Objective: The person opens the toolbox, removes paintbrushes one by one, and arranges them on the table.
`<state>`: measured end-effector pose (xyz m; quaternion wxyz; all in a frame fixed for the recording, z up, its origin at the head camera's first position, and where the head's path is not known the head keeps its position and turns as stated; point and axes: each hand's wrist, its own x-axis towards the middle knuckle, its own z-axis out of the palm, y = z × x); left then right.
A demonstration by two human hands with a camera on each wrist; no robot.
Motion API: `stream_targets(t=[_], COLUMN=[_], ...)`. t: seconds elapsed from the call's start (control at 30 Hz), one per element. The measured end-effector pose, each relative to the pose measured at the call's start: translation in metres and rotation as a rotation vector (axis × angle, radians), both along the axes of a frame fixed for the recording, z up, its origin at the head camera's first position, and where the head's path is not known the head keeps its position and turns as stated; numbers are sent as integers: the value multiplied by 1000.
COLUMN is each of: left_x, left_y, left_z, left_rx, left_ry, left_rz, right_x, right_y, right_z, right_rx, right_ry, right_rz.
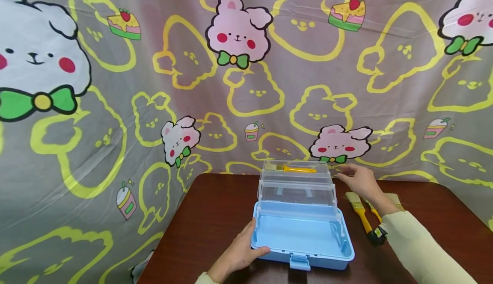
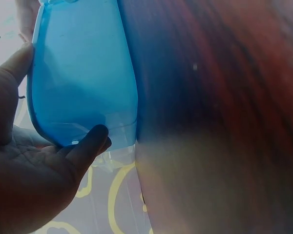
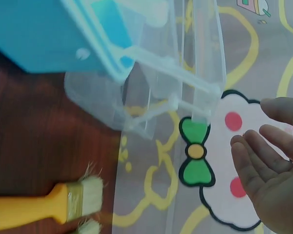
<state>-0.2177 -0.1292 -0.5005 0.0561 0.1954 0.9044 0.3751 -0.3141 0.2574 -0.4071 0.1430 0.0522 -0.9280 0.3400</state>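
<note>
A light blue box [image 1: 296, 235] with a front latch [image 1: 299, 261] stands open on the table, its clear tiered trays [image 1: 296, 192] raised at the back. One yellow-handled paintbrush [image 1: 298, 169] lies in the top tray. My left hand [image 1: 240, 249] rests against the box's front left corner, thumb at the front and fingers along the side. In the left wrist view, that hand [image 2: 44, 161] spans the corner with thumb and fingers spread. My right hand [image 1: 360, 180] is beside the top tray's right end, fingers loosely bent; the right wrist view shows this hand [image 3: 268, 165] with nothing in it.
Right of the box, several paintbrushes lie on the dark wooden table [image 1: 215, 202], one with a yellow handle [image 1: 363, 217], partly under my right forearm. Beside the handles is a black item [image 1: 375, 237]. A patterned curtain [image 1: 239, 91] hangs along the back and left.
</note>
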Motion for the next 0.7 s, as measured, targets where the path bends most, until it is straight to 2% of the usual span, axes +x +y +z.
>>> stream_targets(t=[0.2, 0.7], left_x=[0, -2], left_y=[0, 3], left_z=[0, -1], left_rx=[-7, -7], left_ry=[-15, 6], left_rz=[14, 19], right_x=[-17, -50], right_y=[-15, -38], right_z=[3, 8], right_rx=[-11, -3], right_ry=[-3, -131], right_rz=[31, 174])
